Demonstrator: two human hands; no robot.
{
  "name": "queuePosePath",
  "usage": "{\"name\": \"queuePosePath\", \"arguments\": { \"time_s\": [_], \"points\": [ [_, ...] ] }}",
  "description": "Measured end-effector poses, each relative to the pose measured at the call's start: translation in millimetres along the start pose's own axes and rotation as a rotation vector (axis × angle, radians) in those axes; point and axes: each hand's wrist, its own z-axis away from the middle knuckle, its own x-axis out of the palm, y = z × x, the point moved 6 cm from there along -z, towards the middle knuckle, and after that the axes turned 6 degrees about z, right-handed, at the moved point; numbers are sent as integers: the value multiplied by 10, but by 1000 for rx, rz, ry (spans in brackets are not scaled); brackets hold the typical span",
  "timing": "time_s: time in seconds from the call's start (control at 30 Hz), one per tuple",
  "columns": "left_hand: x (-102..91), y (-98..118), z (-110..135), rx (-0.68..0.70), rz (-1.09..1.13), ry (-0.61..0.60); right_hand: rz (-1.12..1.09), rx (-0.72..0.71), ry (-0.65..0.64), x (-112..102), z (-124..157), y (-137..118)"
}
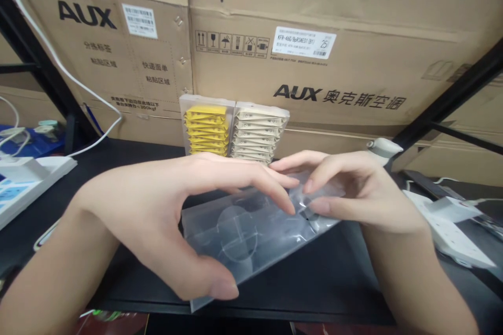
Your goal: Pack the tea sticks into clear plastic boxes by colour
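Observation:
A clear plastic box (239, 235) with a round mark on its face lies tilted in front of me, over the black tabletop. My left hand (168, 209) spans it, thumb on the near edge and fingers reaching over the far side. At the box's right end, my right hand (346, 188) pinches crinkled clear plastic film (308, 209) between thumb and fingers. Whether this film is part of the box or a separate bag I cannot tell. Behind my hands stand a holder of yellow sachets (206, 128) and a holder of cream sachets (257, 133), their lower parts covered.
Large AUX cardboard boxes (236, 73) wall off the back of the black table (129, 159). White power strips lie at the left (35, 183) and right (451, 230). A white-capped bottle (383, 149) stands behind my right hand. A white cable (70, 68) hangs at the left.

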Motion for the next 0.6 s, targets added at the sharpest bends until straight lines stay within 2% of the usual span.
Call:
{"name": "queuePosePath", "arguments": {
  "time_s": [0.1, 0.33, 0.6],
  "points": [
    [-7, -42, 7, -4, 19, -27, -62, 17, -28, 25, -15, 20],
    [-88, -164, -3, 5, 71, -86, -61, 0, 39, 16, 4, 22],
    [-68, -151, 4, 26, 74, -132, 36, -33, -114, -21, 3, 13]
  ]
}}
